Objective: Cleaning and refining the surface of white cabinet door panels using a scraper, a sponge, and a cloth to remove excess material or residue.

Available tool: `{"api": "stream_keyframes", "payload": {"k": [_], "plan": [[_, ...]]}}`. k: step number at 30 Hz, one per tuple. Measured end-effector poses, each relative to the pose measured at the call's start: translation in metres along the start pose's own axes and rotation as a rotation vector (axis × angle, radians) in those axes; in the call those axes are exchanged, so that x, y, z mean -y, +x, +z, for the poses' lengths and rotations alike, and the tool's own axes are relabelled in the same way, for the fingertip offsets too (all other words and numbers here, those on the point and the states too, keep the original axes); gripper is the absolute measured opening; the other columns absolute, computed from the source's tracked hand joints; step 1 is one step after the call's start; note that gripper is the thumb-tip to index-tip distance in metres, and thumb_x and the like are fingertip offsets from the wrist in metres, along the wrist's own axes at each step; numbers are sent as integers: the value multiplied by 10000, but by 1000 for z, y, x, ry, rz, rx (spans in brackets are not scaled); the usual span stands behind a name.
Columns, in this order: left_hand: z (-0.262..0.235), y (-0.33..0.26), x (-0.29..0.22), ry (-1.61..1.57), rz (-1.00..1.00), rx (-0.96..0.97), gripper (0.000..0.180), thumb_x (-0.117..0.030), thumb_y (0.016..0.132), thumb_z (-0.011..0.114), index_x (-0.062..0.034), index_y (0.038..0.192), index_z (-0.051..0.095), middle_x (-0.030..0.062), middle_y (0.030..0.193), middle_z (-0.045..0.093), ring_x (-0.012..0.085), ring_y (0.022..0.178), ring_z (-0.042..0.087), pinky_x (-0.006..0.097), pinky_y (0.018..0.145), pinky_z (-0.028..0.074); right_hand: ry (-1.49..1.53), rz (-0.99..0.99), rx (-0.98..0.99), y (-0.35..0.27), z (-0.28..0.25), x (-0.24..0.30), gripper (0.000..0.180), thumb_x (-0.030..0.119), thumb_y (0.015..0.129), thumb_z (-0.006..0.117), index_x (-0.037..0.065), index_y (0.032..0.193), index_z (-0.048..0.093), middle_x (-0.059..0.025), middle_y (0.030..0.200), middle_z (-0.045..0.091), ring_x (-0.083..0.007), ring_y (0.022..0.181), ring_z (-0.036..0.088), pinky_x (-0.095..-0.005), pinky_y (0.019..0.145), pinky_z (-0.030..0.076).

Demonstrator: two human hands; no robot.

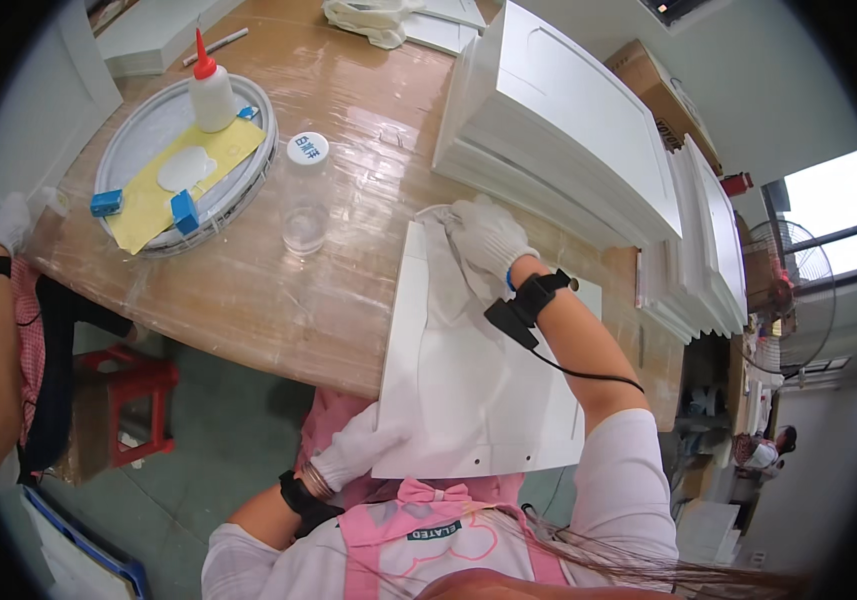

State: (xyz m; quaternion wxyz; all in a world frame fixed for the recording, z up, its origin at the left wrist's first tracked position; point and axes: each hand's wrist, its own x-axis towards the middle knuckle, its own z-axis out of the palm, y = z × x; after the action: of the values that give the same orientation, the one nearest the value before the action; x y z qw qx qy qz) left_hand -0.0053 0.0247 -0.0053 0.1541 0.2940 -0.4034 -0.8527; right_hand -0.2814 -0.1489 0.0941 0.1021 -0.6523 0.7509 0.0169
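Observation:
A flat white panel (493, 390), with two small dark holes near its close edge, lies partly on the table and reaches out over my lap. My left hand (363, 445), in a white knit glove, holds the panel at its near left edge. Near the far end, my right hand (488, 232), gloved the same way, is closed on a white cloth (445, 265). The cloth is bunched under my fingers and trails over the panel's surface. Black straps with small devices sit on both my wrists.
A clear bottle (305, 205) with a white lid stands left of the panel. Beyond it, a round lid (248, 205) carries yellow sandpaper (153, 205), blue blocks and a red-tipped squeeze bottle (212, 98). Stacked white panels (568, 120) rise behind my right hand. Another person's gloved hand (10, 222) is far left.

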Motion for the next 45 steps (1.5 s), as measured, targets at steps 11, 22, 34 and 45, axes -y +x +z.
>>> {"api": "stream_keyframes", "payload": {"k": [11,22,34,45], "plan": [[0,0,16,-132,43,-30,544,-145,945,627,25,1421,428,76,1298,570,145,1181,539,298,1008,457,81,-12,84,7,-5,12,343,313,951,481,65,1030,705,-262,1116,647,-430,1046,616,-498,900,489],[-5,1,9,-89,0,-10,505,-130,942,623,28,1387,445,49,1226,590,114,1107,565,280,965,477,78,33,150,5,-12,5,357,355,920,531,78,1037,726,-209,1013,698,-410,974,652,-469,873,516],[2,1,15,-122,10,-111,525,-67,895,553,-1,1404,446,72,1243,588,173,1100,583,315,952,486,11,-290,-10,-61,1,13,316,270,874,602,93,1135,626,-197,1078,615,-373,1055,591,-457,899,501],[4,1,13,59,79,-161,522,-40,887,589,4,1391,464,55,1249,585,156,1118,568,300,963,471,29,198,-324,-89,43,-132,309,305,937,517,135,1131,687,-198,1114,662,-380,1063,625,-472,918,502]]}}
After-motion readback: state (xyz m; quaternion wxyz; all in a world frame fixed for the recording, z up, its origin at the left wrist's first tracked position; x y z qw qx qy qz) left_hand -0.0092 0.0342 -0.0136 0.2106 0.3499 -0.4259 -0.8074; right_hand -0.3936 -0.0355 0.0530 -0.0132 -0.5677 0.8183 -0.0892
